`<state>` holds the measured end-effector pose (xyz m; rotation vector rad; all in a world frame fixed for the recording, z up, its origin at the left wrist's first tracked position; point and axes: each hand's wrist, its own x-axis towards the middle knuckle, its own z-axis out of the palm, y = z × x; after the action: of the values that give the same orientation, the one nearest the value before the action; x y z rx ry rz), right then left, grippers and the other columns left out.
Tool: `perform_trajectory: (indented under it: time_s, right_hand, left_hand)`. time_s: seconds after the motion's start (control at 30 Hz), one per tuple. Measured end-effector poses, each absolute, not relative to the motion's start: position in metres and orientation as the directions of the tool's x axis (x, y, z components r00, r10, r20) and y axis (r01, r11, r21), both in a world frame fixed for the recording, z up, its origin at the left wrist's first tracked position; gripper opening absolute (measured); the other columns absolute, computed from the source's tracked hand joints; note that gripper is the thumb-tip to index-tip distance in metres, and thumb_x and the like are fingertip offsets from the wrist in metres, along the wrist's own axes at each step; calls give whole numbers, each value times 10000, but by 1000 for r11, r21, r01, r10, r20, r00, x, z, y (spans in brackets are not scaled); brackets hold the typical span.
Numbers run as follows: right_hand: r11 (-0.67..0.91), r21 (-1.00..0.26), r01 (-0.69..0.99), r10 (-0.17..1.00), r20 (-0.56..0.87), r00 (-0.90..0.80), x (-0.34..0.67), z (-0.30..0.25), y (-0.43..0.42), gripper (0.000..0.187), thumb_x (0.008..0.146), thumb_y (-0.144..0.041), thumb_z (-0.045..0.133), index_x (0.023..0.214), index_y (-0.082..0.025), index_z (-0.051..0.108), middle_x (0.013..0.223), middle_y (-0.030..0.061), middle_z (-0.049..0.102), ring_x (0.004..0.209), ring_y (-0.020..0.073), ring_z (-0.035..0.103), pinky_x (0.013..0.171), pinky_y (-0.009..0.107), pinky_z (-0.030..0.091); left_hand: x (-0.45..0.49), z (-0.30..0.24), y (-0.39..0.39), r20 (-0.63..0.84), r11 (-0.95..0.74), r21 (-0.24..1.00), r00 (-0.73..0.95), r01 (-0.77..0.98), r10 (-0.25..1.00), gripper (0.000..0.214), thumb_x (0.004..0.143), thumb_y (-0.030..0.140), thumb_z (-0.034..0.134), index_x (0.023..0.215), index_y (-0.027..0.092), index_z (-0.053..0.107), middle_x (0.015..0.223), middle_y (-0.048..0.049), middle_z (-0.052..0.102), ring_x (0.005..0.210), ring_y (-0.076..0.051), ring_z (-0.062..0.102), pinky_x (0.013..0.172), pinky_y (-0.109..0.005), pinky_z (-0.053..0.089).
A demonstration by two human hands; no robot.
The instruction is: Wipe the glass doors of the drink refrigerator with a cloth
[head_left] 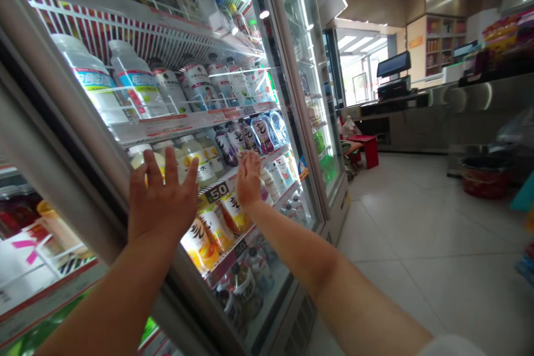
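Note:
My left hand (pixel 164 197) is held up with fingers spread, in front of pale-yellow drink bottles (pixel 194 157) in a lit drinks fridge. Nothing is in it. My right hand (pixel 249 178) is raised with its fingers stretched upward, close to the dark purple drink bottles (pixel 226 146). No object shows in this hand. Whether either palm touches the fridge's glass door (pixel 275 267) I cannot tell. Below the hands stand orange drink bottles (pixel 214 229) beside a 5.0 price tag (pixel 217 192). Large white-capped bottles (pixel 139 80) stand on the shelf above.
The metal door frame (pixel 100 161) slants along the left. A second fridge (pixel 311 83) stands beyond on the right. Farther off are a red stool (pixel 367 147), a counter with a screen (pixel 393 64), and a dark red bucket (pixel 486 177) on the tiled floor (pixel 387 233).

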<state>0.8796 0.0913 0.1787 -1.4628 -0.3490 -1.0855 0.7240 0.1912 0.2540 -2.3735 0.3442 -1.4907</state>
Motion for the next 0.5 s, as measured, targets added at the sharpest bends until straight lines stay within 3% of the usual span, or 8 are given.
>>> perform_trajectory:
  time_s: [0.1, 0.2, 0.27, 0.37, 0.43, 0.5]
  right_hand:
    - [-275, -420, 865, -214, 904, 370, 847, 203, 111, 489, 1078, -328, 335, 1507, -162, 502, 1629, 16, 395, 1555, 187, 264, 1297, 359, 221]
    - [-302, -349, 887, -194, 933, 301, 832, 181, 116, 491, 1060, -275, 325, 1510, -181, 499, 1630, -14, 390, 1546, 151, 282, 1293, 317, 239]
    - [-303, -417, 857, -264, 901, 345, 838, 146, 110, 504, 1042, -259, 313, 1498, -173, 511, 1606, 23, 437, 1533, 159, 318, 1277, 370, 302]
    - [-246, -598, 763, -422, 775, 471, 860, 98, 100, 538, 1040, -275, 272, 1502, -103, 486, 1566, 157, 476, 1521, 227, 350, 1231, 514, 357]
    - [-180, -717, 674, -526, 649, 549, 871, 86, 99, 564, 1039, -282, 256, 1512, -46, 451, 1559, 234, 456, 1526, 274, 337, 1213, 602, 332]
    - [-145, -767, 625, -571, 581, 581, 870, 95, 106, 571, 1034, -270, 263, 1529, -29, 417, 1574, 256, 422, 1541, 294, 298, 1213, 651, 287]
  left_hand:
    - [723, 254, 191, 824, -922, -385, 433, -48, -366, 517, 994, 283, 406, 1494, 198, 505, 1699, -136, 44, 1554, -419, -73, 1195, -704, 181]
    - [722, 254, 192, 824, -926, -373, 438, -56, -359, 529, 982, 268, 423, 1503, 210, 495, 1704, -111, 50, 1556, -399, -82, 1210, -687, 170]
    - [722, 254, 192, 821, -927, -372, 449, -45, -352, 541, 975, 252, 426, 1507, 173, 491, 1700, -132, 65, 1552, -403, -89, 1211, -686, 171]
    - [722, 253, 192, 821, -930, -365, 457, -40, -342, 554, 961, 236, 446, 1508, 162, 495, 1698, -136, 89, 1549, -403, -100, 1212, -684, 174]
    - [722, 253, 192, 825, -932, -358, 452, -45, -339, 561, 953, 229, 461, 1509, 167, 494, 1699, -128, 91, 1550, -403, -91, 1214, -680, 173]
    - [721, 253, 191, 828, -933, -357, 444, -52, -342, 566, 949, 231, 470, 1511, 163, 491, 1697, -131, 86, 1552, -419, -64, 1207, -694, 178]
